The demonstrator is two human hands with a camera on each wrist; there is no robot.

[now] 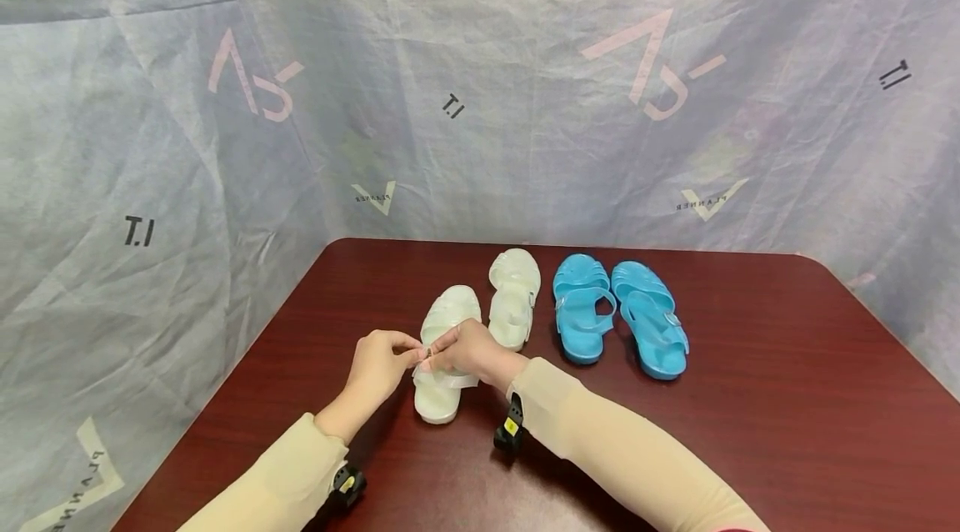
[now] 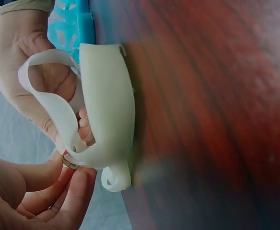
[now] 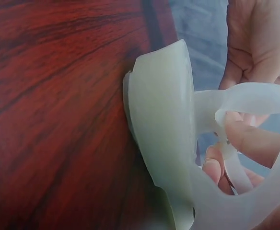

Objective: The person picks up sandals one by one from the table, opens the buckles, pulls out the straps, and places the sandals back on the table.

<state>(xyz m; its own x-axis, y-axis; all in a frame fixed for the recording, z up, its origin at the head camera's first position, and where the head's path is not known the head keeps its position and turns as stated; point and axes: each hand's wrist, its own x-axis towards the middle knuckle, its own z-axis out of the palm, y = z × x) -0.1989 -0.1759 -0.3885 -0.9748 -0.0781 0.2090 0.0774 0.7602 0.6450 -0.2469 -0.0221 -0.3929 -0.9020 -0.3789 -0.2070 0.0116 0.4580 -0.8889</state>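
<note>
A white jelly sandal [image 1: 437, 403] stands sole down on the table, toe pointing away, with both hands at the left side of its ankle strap. My left hand [image 1: 377, 365] pinches the small metal buckle [image 2: 69, 163] between thumb and fingers. From the other side, my right hand [image 1: 471, 348] reaches across the sandal and pinches the strap [image 3: 233, 167] close to that buckle. In the right wrist view the heel band [image 3: 262, 98] loops up in front of the fingers. The fingers partly hide the fastening.
The matching white sandal [image 1: 512, 307] stands just behind and to the right. Farther right is a pair of blue sandals, one upright blue sandal [image 1: 581, 332] and one angled blue sandal [image 1: 660, 348]. A printed grey cloth [image 1: 525, 140] hangs behind the dark red table [image 1: 787, 399].
</note>
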